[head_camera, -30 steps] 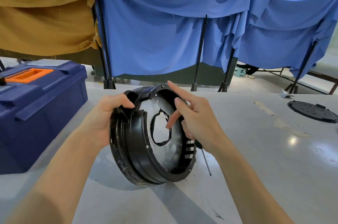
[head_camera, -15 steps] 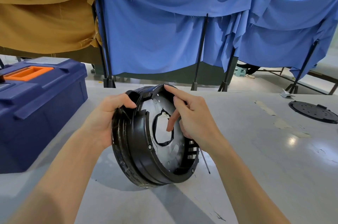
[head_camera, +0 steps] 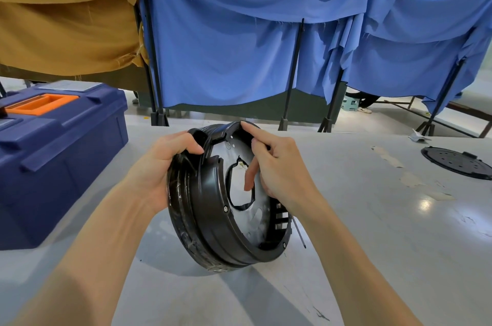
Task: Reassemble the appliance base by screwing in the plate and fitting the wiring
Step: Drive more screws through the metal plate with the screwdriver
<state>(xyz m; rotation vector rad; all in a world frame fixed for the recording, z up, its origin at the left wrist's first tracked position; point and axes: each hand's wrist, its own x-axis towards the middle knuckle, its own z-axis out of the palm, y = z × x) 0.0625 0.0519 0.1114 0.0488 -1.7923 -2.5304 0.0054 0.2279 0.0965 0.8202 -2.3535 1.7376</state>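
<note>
The black round appliance base (head_camera: 210,219) stands tilted on its edge on the grey table (head_camera: 372,259), open side towards me. Inside it sits a metal plate (head_camera: 257,219) with a ragged centre hole. My left hand (head_camera: 162,168) grips the upper left rim. My right hand (head_camera: 279,166) rests on the upper right rim, index finger on top and another finger pointing down at the hole. Below the right hand a thin screwdriver shaft (head_camera: 299,235) shows; I cannot tell whether the hand holds it. No wiring is visible.
A blue toolbox (head_camera: 53,155) with an orange handle recess stands at the left on the table. A round black perforated cover (head_camera: 456,162) lies at the far right. Blue and brown cloth screens (head_camera: 226,46) on black stands hang behind the table's far edge.
My right hand has closed in on the base, its index finger moving from the air onto the top rim. The base and my left hand have barely shifted.
</note>
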